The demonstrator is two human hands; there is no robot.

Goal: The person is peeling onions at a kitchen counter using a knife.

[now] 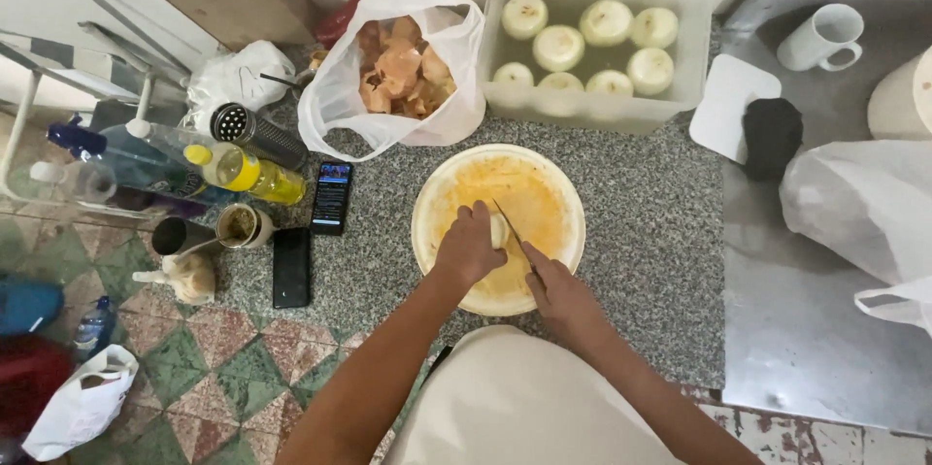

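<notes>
My left hand (pixel 468 247) is clamped down over a peeled onion (pixel 499 230), pinning it on the round cutting board (pixel 563 195), and my right hand (pixel 563 298) is closed tight around the handle of a knife (pixel 515 230) whose thin blade runs up along the onion's right side. The onion's pale, whitish and smooth, mostly hidden under my fingers, sitting about mid-board. The board itself is cream with a big orange-yellow stain across it, resting on the speckled granite counter (pixel 650 222). Further back there's a clear plastic tub (pixel 582 111) of water with seven peeled onions floating in it, and beside that a white plastic bag (pixel 340 96) stuffed with papery orange skins. Two phones (pixel 330 195) lie left of the board.
</notes>
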